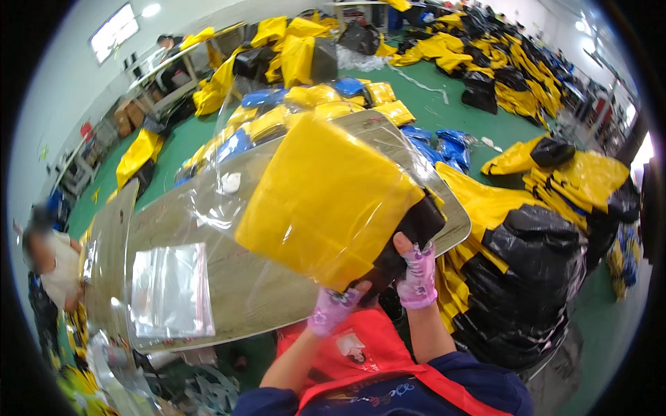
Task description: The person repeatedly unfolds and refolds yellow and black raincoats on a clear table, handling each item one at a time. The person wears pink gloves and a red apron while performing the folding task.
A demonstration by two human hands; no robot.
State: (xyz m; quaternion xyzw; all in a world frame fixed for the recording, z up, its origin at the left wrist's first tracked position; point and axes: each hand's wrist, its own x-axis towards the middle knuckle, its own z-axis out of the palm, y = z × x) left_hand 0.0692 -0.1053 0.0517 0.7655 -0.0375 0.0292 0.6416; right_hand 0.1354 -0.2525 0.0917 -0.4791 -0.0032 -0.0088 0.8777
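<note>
Above the table I hold up a folded yellow-and-black sheet of glossy material (329, 201), tilted, with its black edge toward me. My left hand (334, 310), in a pink fingerless glove, is closed on its lower edge. My right hand (418, 274), in a matching glove, grips the black lower right corner with the thumb on top. Clear plastic film (225, 197) spreads out at the left of the folded sheet; whether it wraps the sheet, I cannot tell. A stack of clear plastic bags (171, 291) lies flat on the table at my left.
The wooden-topped table (236, 305) has rounded corners. Beyond it lie packed yellow and blue bundles (270, 125). A big heap of black-and-yellow material (534, 277) stands close on my right. More piles (479, 55) cover the far floor. Another person (52, 256) is at the far left.
</note>
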